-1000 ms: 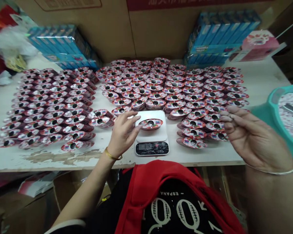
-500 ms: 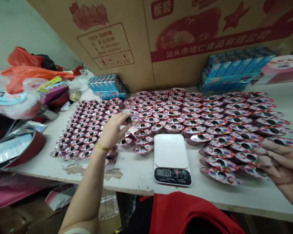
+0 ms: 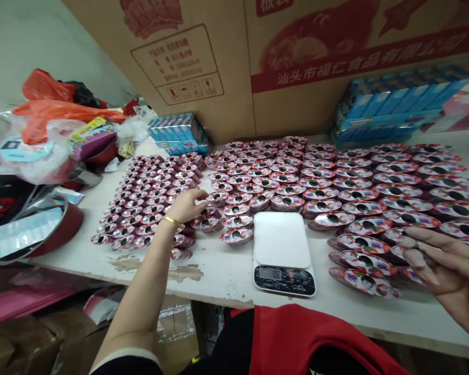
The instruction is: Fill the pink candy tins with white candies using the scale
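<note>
My left hand (image 3: 186, 205), with a gold bracelet at the wrist, is over the packets left of centre. Its thumb and index finger are apart beside a red-and-white oval-ended packet (image 3: 218, 197), with nothing visible between them. At the right, my right hand (image 3: 445, 263) hovers palm-up over the edge of the right-hand rows (image 3: 369, 225), fingers stretched out and holding nothing visible; it hides some packets. Between the hands lies a white scale (image 3: 282, 240) with nothing on its plate. Its lit display is too small to read surely.
Large cardboard boxes (image 3: 195, 57) stand behind the packets. Blue shrink-wrapped packs stand at left (image 3: 177, 133) and right (image 3: 391, 107). A red bowl (image 3: 68, 229) and plastic bags (image 3: 42, 156) sit at far left. The table's front edge (image 3: 219, 301) runs before me.
The packet that was in my left hand is now among the others, and the fingers have come off it. The view has shifted slightly. My right hand stays near the right-hand rows.
</note>
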Demonstrator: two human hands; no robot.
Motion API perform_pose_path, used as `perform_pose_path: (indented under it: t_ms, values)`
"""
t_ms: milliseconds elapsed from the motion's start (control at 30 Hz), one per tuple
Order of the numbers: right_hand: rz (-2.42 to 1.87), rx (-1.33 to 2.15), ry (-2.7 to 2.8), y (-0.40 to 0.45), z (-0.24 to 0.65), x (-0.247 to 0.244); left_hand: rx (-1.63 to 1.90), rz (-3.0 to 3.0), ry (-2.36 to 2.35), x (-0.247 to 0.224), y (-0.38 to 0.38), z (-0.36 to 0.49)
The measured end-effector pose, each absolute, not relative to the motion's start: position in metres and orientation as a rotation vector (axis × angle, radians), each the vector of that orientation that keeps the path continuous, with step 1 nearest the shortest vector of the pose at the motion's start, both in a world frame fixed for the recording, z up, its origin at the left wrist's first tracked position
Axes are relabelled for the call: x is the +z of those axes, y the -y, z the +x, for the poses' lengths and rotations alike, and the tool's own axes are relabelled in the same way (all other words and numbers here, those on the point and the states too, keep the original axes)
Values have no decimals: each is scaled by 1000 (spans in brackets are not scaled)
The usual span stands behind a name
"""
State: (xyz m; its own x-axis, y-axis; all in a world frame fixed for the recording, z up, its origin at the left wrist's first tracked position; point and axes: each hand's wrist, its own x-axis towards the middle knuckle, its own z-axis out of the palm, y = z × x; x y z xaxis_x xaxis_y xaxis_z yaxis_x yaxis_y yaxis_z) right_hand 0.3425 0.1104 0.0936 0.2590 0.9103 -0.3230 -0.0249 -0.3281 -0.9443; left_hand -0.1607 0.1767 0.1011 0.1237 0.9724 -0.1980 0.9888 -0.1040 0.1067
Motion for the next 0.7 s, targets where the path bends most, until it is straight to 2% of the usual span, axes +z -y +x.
perform_pose_path:
  t_ms: [233,400,533,700]
  values:
    - [-1548,1458,738,-112,312,111,-486,2164,-2031,103,-175,-159]
    - [-1508,1561,809,-109,301,120,-560,2227,-2121,146,-170,-143]
    - [-1437,1699,1009,-105,288,124,-554,2376,-2101,179,-163,-90]
    - [-1372,1726,1284,-97,275,116,-490,2472,-1778,164,-159,13]
